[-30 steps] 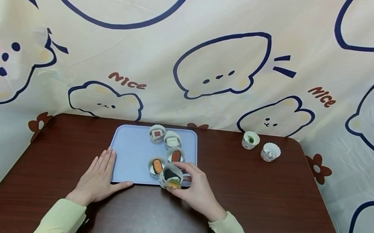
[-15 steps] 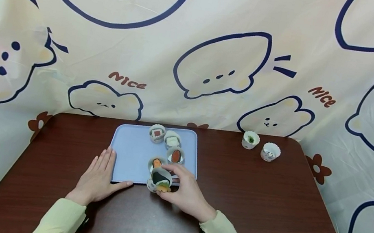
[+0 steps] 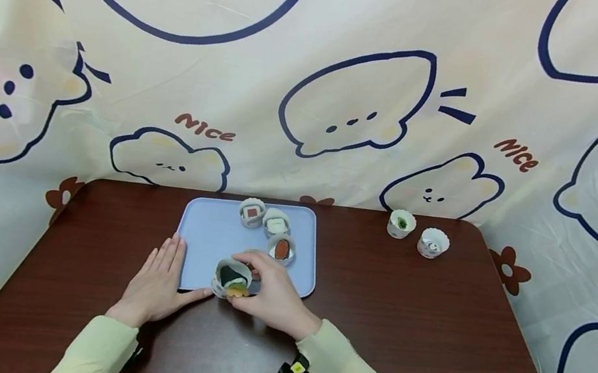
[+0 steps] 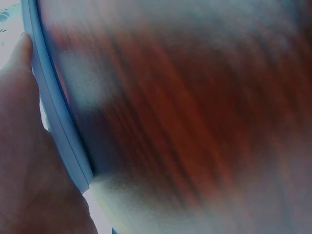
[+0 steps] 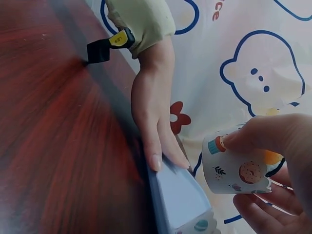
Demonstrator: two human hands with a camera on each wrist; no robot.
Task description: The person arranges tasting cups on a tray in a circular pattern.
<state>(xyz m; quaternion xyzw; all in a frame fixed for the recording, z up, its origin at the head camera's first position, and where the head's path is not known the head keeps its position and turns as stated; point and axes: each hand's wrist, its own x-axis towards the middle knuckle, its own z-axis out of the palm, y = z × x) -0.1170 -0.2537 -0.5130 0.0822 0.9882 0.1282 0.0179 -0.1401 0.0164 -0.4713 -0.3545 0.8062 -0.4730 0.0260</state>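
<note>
A patterned paper cup is pinched between the thumb and fingers of my right hand. Dark, green and yellow-orange pieces show inside this cup in the head view, over the near edge of the light blue tray. My left hand lies with straight fingers along the tray's left edge, its thumb at the near corner. Farther back on the tray stand paper cups with a pinkish square piece, a white piece and an orange-red oval piece. The held cup and right hand hide another cup in the head view.
Two more paper cups, one with something green inside and one with something white, stand at the back right of the dark wooden table. A printed cloth hangs behind the table and at its sides.
My right hand has carried the held cup leftward along the tray's near edge, and the cup with the orange piece has become hidden. My left hand has stayed put.
</note>
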